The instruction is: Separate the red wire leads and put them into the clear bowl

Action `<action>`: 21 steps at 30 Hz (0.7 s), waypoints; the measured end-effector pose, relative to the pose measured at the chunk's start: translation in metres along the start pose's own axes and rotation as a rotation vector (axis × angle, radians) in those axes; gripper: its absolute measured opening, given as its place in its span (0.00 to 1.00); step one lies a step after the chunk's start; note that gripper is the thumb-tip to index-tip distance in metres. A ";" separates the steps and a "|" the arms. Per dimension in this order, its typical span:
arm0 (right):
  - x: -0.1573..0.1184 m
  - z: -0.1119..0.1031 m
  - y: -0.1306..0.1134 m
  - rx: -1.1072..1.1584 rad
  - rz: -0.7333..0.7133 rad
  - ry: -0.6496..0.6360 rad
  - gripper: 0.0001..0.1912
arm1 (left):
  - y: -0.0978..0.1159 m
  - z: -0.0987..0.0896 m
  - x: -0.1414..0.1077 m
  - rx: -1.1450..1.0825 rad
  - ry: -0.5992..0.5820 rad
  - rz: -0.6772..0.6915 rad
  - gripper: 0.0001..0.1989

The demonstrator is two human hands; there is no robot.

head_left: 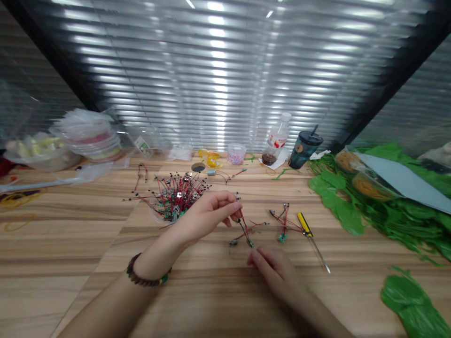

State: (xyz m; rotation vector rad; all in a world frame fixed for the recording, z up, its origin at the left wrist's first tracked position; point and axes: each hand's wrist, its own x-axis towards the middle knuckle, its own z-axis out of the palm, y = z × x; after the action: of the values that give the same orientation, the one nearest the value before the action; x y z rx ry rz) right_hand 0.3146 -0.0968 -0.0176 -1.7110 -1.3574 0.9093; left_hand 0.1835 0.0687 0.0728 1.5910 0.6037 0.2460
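Observation:
My left hand (207,217) pinches the black-tipped end of a small red-and-black wire bundle (244,230) between its fingertips, and the bundle's green circuit board (250,243) hangs near the tabletop. My right hand (275,274) rests on the wooden table (197,300) just below that board, its fingers curled together around nothing visible. To the right lies a second wired green board (282,230). A yellow-handled screwdriver (310,239) lies beside it. Left of my left hand stands a dense heap of similar wired pieces (179,197).
Green artificial leaves (384,211) and a plastic bag fill the right side. A wired small motor (211,172), a water bottle (278,138), a dark lidded tumbler (305,149), and yellow tape lie along the back. Plastic bags (88,136) bunch at back left, before ribbed window blinds.

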 end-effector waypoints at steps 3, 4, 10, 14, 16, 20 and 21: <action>0.004 -0.005 0.007 -0.277 -0.022 0.083 0.15 | 0.006 -0.008 -0.003 0.127 0.031 0.056 0.17; 0.004 -0.009 0.010 -0.314 0.010 0.088 0.13 | 0.008 -0.011 -0.004 0.172 0.048 0.071 0.17; -0.019 -0.060 0.009 -0.288 0.246 -0.483 0.04 | 0.026 -0.043 -0.025 0.260 0.283 0.114 0.17; -0.028 -0.083 -0.004 -0.037 0.151 -0.613 0.14 | 0.035 -0.071 -0.043 0.291 0.603 0.142 0.14; -0.020 -0.076 -0.006 0.043 0.031 -0.384 0.14 | 0.036 -0.081 -0.048 0.291 0.682 0.149 0.13; 0.003 -0.037 -0.008 0.218 0.032 -0.036 0.17 | 0.034 -0.084 -0.049 0.226 0.623 0.217 0.12; 0.008 -0.027 -0.012 0.261 0.056 -0.041 0.20 | 0.033 -0.081 -0.048 0.215 0.591 0.234 0.12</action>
State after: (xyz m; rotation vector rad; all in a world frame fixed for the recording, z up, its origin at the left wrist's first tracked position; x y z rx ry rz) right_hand 0.3341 -0.0901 0.0047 -1.5434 -1.1642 1.1072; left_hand 0.1106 0.1136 0.1249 1.8027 0.9172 0.8711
